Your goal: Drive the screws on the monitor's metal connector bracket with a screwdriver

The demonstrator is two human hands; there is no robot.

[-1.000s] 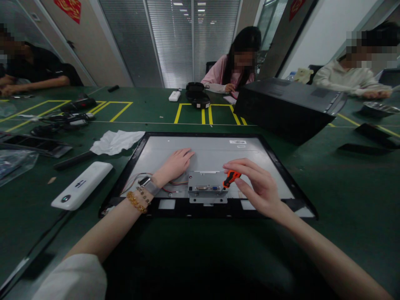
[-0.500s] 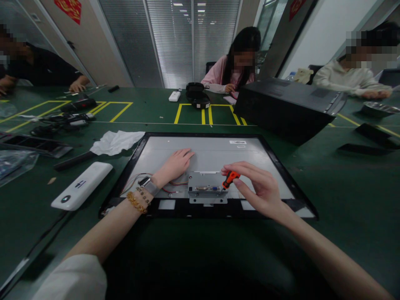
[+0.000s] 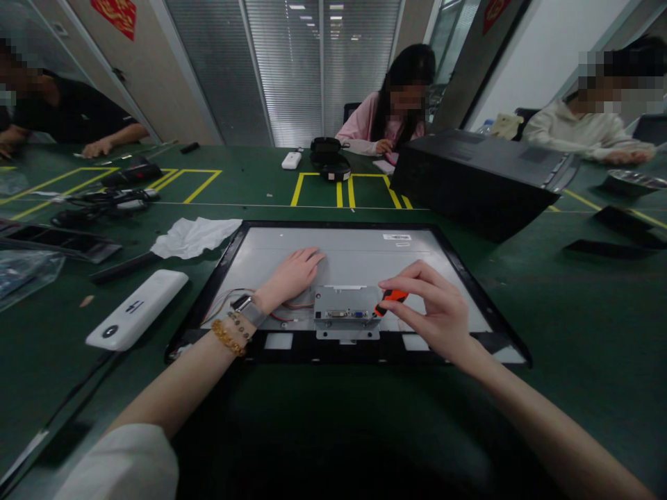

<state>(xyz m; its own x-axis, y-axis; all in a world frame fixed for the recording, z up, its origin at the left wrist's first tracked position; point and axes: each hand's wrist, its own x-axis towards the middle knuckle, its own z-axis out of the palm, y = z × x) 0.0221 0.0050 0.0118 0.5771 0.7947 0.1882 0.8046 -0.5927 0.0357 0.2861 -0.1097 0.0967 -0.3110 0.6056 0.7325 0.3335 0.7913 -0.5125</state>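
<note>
A flat display panel (image 3: 344, 243) with a black frame lies back side up before me. A metal bracket (image 3: 333, 303) with video ports sits at its near middle. My left hand (image 3: 295, 276) lies flat on the panel, left of the bracket, with fingers spread and nothing held. My right hand (image 3: 432, 305) pinches an orange and black screwdriver (image 3: 393, 300) by the handle. The screwdriver leans, its tip toward the bracket's right side; the exact contact point is too small to tell. Thin wires (image 3: 297, 305) run left from the bracket.
A white power bank (image 3: 136, 310) and crumpled tissue (image 3: 195, 237) lie left. Cables (image 3: 104, 203) are farther left. A large black casing (image 3: 476, 177) stands at the back right, near a metal bowl (image 3: 633, 182). Three people sit across the green table (image 3: 573, 326).
The screwdriver handle has tilted lower and to the right, and my right fingers have shifted with it. The hand of the person at the far left has moved left.
</note>
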